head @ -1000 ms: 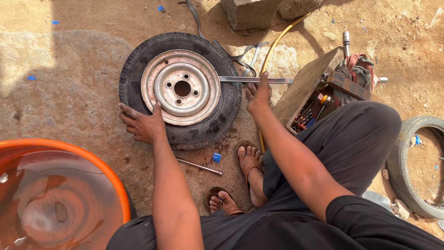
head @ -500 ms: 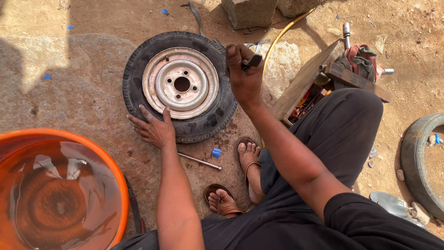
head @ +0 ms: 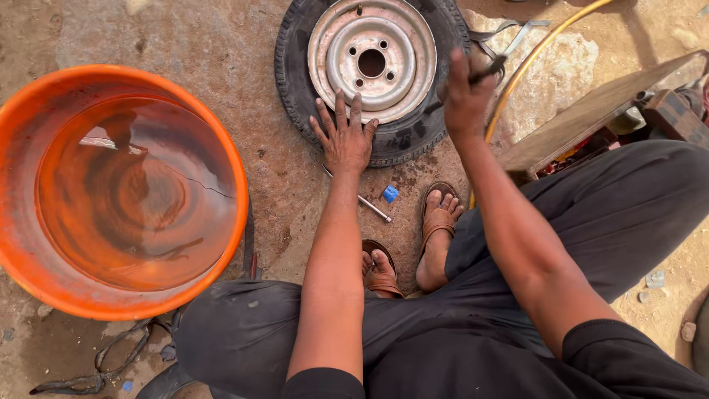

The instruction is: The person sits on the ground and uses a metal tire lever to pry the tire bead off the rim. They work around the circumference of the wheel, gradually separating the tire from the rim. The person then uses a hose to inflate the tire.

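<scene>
On tyre (head: 413,137), left hand (head: 346,140) flat, fingers spread

— What's that small black rubber tyre (head: 413,137) like under the left hand (head: 346,140)?
— Matt, dusty, with a ribbed tread. Its round grey steel rim (head: 371,55) is dull, scuffed metal.
— And the big orange plastic tub (head: 29,273)?
— Smooth and glossy, the water in it shining.
— The right hand (head: 464,100)?
— It grips a thin dark metal tool (head: 489,72). The brown wooden box (head: 583,118) looks rough, and the ground (head: 185,37) coarse and gritty.
</scene>
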